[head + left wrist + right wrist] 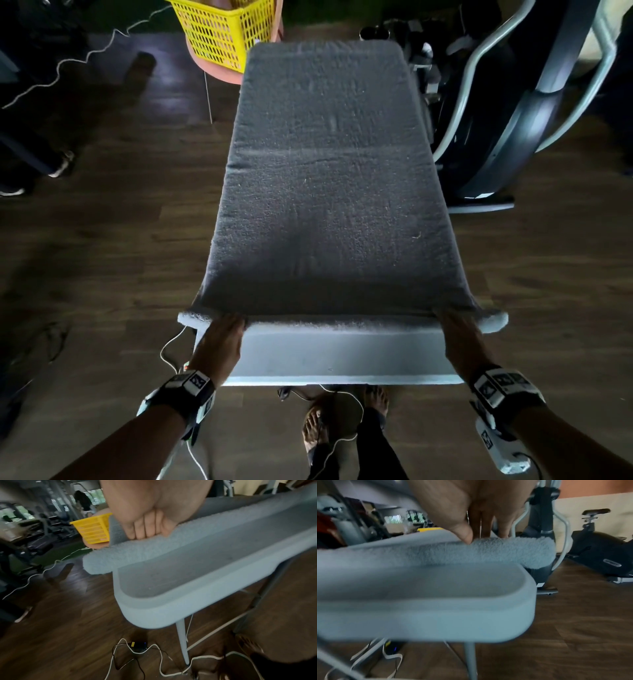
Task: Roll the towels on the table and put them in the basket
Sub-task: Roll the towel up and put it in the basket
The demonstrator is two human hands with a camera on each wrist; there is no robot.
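Risk sits mostly in the near hem, as I read it from my end; the grey towel (329, 178) lies flat along the white folding table (342, 356), its near edge lifted, and my left hand (219, 346) has fingers (145, 526) curled under that edge at one corner while my right hand (459, 339) pinches the other corner, thumb (464, 534) under and fingers on top; both corners overhang the table's sides, so if one hand turns ahead of the other I would expect a skewed, cone-shaped roll; a loose first turn would likely leave it too slack to hold shape in the yellow basket (222, 31), which stands on a pink stool beyond the far left corner; a pull towards me could drag the whole towel off. Hard to judge: the basket's top is cropped, so its contents are unknown; both wrist views are blurred; whether more towels lie under this one I cannot tell.
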